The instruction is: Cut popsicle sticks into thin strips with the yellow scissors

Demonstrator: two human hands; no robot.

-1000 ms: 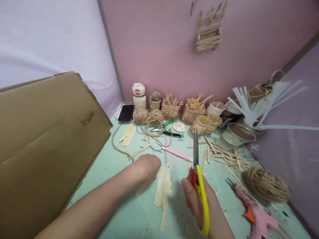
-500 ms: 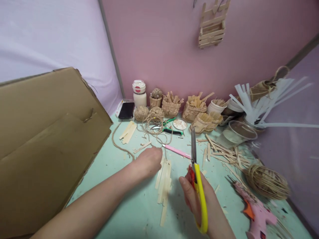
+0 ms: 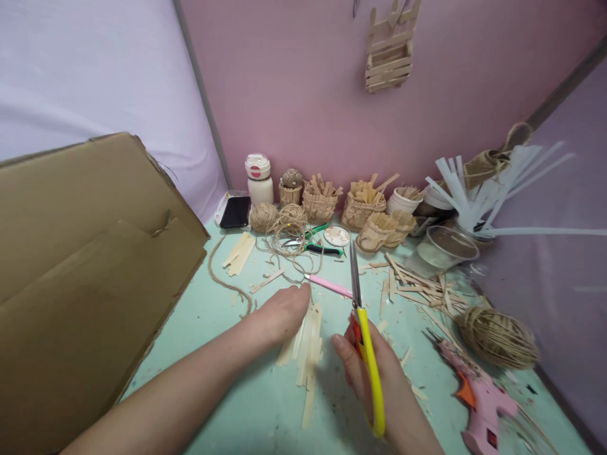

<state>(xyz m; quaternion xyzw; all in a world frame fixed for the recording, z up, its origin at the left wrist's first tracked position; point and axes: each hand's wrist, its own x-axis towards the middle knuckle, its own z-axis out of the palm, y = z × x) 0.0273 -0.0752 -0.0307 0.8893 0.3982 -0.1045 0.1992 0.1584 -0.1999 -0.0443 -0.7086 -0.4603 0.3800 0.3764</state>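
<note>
My left hand (image 3: pixel 286 311) reaches in from the left with its fingers closed at the upper end of a group of thin pale wood strips (image 3: pixel 310 347). Its fingertips point down, and what they grip is too hidden to make out. On the right, my right hand (image 3: pixel 367 366) is wrapped round the handles of the yellow and red scissors (image 3: pixel 372 373), whose blades point up and away from me and look closed. Just beyond both hands lies a pink craft knife (image 3: pixel 331 286), partly behind the scissors.
Cardboard (image 3: pixel 95 284) stands along the left. Twine (image 3: pixel 291 221), green-handled pliers (image 3: pixel 324 250) and small stick baskets (image 3: pixel 363 208) line the back. At right are loose sticks (image 3: pixel 422 284), a twine ball (image 3: pixel 497 337) and a pink glue gun (image 3: pixel 484 398).
The view has shifted slightly to the right. Another pale strip now shows below my left hand, beside the group. My right hand still holds the scissors.
</note>
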